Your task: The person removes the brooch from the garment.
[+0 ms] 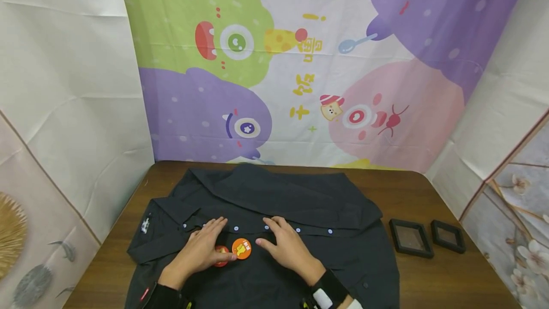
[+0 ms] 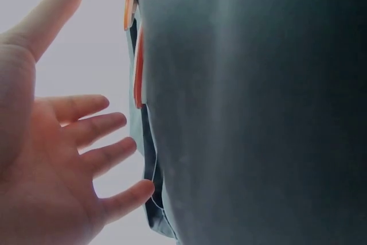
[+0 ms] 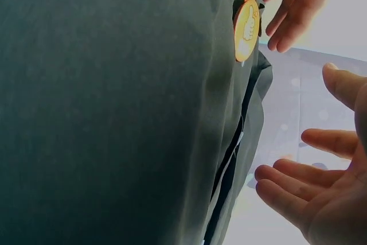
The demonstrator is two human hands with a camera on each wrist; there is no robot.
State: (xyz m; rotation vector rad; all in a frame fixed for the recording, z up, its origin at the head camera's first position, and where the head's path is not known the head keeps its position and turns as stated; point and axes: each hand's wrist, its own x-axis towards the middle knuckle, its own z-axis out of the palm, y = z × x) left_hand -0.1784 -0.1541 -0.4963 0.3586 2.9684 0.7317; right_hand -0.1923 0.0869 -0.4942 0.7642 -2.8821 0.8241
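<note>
A dark button-up shirt (image 1: 266, 194) lies spread on the table, with small pale buttons along its placket. Two round pin badges rest on it: an orange one (image 1: 241, 248) with a yellow figure, and a red one (image 1: 220, 257) partly covered by my left hand (image 1: 201, 247). The left thumb reaches beside the badges; whether it touches them I cannot tell. My right hand (image 1: 289, 247) is a little right of the orange badge. In the right wrist view, its fingers (image 3: 287, 182) are spread apart and hold nothing. The left wrist view shows the left palm (image 2: 51, 170) empty.
Right of the shirt, a larger black square frame (image 1: 413, 252) and a smaller one (image 1: 450, 248) lie on the brown wooden table (image 1: 411, 194). Behind the table hangs a cartoon-print cloth (image 1: 291, 147). Pale sheeting (image 1: 77, 61) stands on the left side.
</note>
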